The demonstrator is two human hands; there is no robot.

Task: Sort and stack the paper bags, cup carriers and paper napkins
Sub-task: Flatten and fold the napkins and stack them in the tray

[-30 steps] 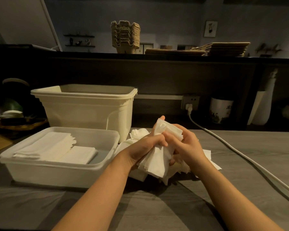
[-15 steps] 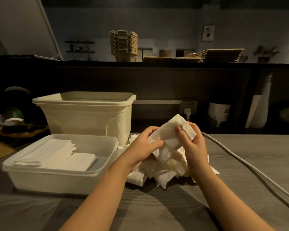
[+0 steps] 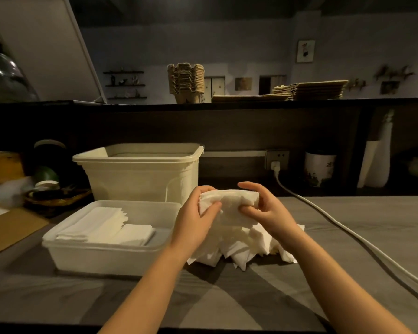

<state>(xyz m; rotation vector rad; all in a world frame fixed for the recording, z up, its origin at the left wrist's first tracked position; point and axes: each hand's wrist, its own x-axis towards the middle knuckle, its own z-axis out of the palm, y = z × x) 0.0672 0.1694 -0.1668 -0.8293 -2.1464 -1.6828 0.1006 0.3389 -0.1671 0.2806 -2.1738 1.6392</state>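
both hands, left hand (image 3: 193,222) and right hand (image 3: 268,210), pinch one napkin (image 3: 229,203); two stacks (image 3: 101,225) in one tray (image 3: 106,254).

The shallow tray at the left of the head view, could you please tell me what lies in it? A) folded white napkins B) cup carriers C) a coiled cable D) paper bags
A: folded white napkins lie flat in the shallow tray, while the cup carriers and the paper bags are stacked up on the shelf behind.
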